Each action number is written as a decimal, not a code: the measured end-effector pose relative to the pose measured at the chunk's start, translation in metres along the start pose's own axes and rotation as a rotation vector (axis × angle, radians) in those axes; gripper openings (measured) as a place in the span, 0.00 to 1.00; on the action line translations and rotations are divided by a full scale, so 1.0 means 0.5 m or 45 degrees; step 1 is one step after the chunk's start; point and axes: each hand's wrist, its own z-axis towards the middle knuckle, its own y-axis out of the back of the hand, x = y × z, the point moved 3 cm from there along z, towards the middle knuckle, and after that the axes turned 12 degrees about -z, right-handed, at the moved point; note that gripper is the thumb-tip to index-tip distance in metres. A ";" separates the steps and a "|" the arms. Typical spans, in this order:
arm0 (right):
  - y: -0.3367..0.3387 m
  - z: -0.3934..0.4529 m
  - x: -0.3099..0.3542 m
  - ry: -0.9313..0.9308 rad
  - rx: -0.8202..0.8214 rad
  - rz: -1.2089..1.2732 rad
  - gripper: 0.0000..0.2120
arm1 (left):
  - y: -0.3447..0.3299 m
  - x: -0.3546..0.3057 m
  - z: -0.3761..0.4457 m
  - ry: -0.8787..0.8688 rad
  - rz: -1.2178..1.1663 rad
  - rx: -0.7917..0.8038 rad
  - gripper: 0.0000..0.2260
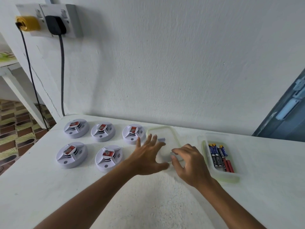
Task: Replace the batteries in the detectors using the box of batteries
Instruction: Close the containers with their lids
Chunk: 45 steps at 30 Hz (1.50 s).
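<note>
Five white round detectors with red labels lie on the white table: three in the back row (76, 128) (102, 131) (133, 133) and two in front (71, 154) (108, 157). A clear lid with a green rim (171, 129) lies flat to their right. My left hand (146, 156) is spread with straight fingers over the lid's left side. My right hand (191, 164) has its fingers curled, pinching the lid's near right edge. Further right stands the open clear box (229, 177), holding several blue-black and red batteries (217, 156).
The table stands against a white wall. A wall socket (72, 22) at upper left carries a yellow plug (28, 23) and a black plug (55, 24), whose cables hang past the table's left corner. A blue door (285, 113) is at right.
</note>
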 end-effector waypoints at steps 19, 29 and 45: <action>-0.034 0.001 0.002 0.125 0.431 -0.005 0.27 | -0.020 0.051 0.011 -0.308 -0.204 -0.109 0.41; -0.042 0.012 -0.008 0.159 0.399 -0.133 0.31 | -0.021 0.045 0.004 -0.281 -0.171 -0.139 0.34; -0.011 0.038 -0.032 -0.041 0.438 -0.304 0.48 | 0.026 0.044 -0.002 -0.070 -0.013 -0.049 0.38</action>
